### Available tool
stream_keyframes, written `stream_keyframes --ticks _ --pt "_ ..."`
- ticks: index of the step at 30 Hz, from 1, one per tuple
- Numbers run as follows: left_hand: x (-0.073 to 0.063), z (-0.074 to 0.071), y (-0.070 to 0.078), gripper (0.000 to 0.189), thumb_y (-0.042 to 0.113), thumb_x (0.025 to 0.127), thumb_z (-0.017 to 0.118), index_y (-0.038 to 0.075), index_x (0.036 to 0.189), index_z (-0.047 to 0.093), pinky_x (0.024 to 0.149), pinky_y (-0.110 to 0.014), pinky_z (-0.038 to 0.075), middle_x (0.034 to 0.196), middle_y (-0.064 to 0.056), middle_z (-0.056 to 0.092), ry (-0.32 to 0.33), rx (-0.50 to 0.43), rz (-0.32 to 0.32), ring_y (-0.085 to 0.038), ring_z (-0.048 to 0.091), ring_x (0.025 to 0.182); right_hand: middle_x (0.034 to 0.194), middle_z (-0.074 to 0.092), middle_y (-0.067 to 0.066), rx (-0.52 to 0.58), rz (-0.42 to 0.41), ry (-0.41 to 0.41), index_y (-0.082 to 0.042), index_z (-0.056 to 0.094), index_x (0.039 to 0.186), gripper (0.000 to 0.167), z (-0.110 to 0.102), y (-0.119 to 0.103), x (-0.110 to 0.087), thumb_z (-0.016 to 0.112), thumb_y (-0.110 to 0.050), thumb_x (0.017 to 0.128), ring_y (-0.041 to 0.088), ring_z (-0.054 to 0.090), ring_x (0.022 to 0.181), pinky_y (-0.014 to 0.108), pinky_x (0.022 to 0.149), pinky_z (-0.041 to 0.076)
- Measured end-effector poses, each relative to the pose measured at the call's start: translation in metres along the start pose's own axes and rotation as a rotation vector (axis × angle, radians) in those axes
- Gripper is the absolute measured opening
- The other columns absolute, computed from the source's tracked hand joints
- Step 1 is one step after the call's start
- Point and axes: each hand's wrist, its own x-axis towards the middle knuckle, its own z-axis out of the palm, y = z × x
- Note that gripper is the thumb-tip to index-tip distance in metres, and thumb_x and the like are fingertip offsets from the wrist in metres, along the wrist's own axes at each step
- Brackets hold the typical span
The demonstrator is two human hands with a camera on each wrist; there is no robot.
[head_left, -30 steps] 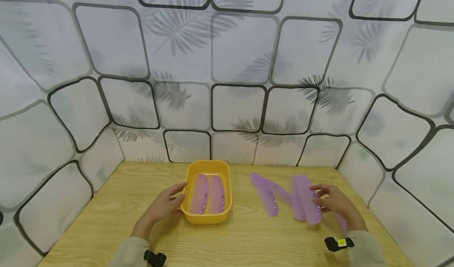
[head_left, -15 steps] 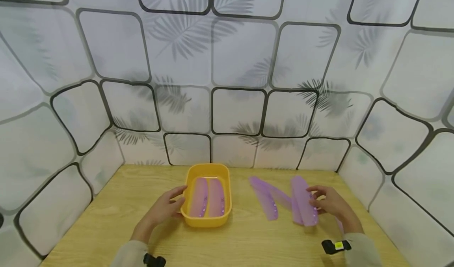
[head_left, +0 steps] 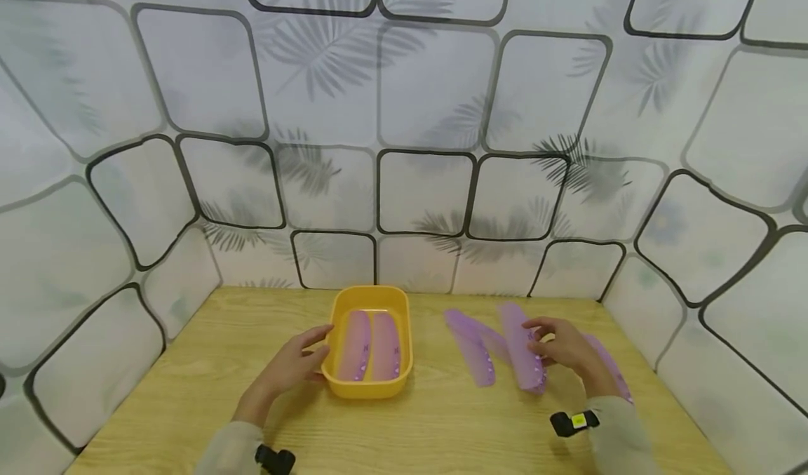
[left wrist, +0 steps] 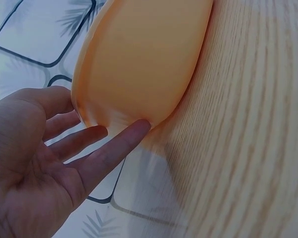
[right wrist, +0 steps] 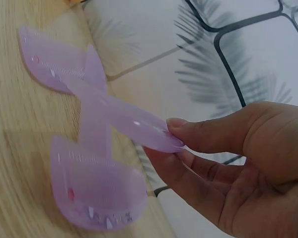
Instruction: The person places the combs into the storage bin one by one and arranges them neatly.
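Thumb and fingers of my right hand point(head_left: 564, 349) pinch a translucent lilac comb point(right wrist: 134, 121) by its edge, tilted above other combs in the right wrist view. One comb point(right wrist: 99, 186) lies nearest that camera, largely covered by the held one in the head view. To their left, two combs point(head_left: 473, 356) lie crossed. My left hand point(head_left: 293, 363) rests at the left side of a yellow plastic basin point(head_left: 369, 389), its extended fingertips point(left wrist: 141, 126) touching the outer wall. Inside the basin, two lilac combs point(head_left: 385, 345) lie side by side.
Another lilac comb point(head_left: 611, 366) lies at the right, partly behind my right forearm. Everything stands on a light wood-grain table point(head_left: 429, 419). Patterned cloth point(head_left: 416, 201) walls it in at the back and both sides.
My right hand has moved left with the pinched comb, which now covers more of the comb beneath it. The comb at far right shows more. My left hand and the basin stay put.
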Motion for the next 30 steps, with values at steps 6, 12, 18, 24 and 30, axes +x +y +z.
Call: stream_keyframes --ticks 6,12,18,24,30 --pt "0.0 0.0 0.001 0.057 0.014 0.11 0.049 -0.008 0.159 0.028 0.079 -0.044 0.066 0.161 -0.04 0.024 0.002 0.008 -0.007 -0.057 0.054 0.13 0.101 0.06 0.019 -0.01 -0.027 0.004 0.012 0.057 0.133 0.044 0.01 -0.009 0.011 0.068 0.002 0.092 0.018 0.061 0.073 0.033 0.061 0.062" --pt "-0.001 0.0 0.001 0.057 0.014 0.11 0.049 -0.008 0.159 0.028 0.079 -0.044 0.066 0.161 -0.041 0.023 0.004 0.011 -0.002 -0.057 0.055 0.129 0.101 0.06 0.017 -0.022 -0.007 0.006 0.01 0.059 0.133 0.043 0.019 -0.019 0.02 0.067 0.002 0.092 0.016 0.063 0.073 0.034 0.063 0.062" --pt "-0.002 -0.001 0.001 0.057 0.014 0.11 0.05 -0.008 0.159 0.028 0.079 -0.044 0.066 0.162 -0.041 0.022 0.012 0.001 -0.008 -0.057 0.055 0.129 0.103 0.061 0.019 -0.017 -0.017 0.014 0.008 0.061 0.133 0.042 0.029 -0.028 0.03 0.067 0.002 0.092 0.016 0.064 0.074 0.036 0.065 0.064" --pt "-0.003 -0.001 0.0 0.058 0.013 0.11 0.049 -0.009 0.158 0.027 0.079 -0.044 0.066 0.162 -0.041 0.022 0.005 -0.006 -0.006 -0.057 0.055 0.129 0.104 0.062 0.019 -0.033 -0.033 0.001 0.008 0.061 0.133 0.042 0.039 -0.038 0.035 0.068 0.001 0.093 0.015 0.064 0.074 0.034 0.065 0.063" --pt "-0.001 0.0 0.001 0.058 0.013 0.11 0.049 -0.009 0.159 0.027 0.08 -0.046 0.066 0.162 -0.041 0.022 -0.001 -0.011 -0.007 -0.057 0.054 0.13 0.104 0.061 0.02 -0.034 -0.063 0.0 0.01 0.06 0.133 0.042 0.043 -0.048 0.038 0.067 0.002 0.092 0.015 0.062 0.074 0.036 0.066 0.063"
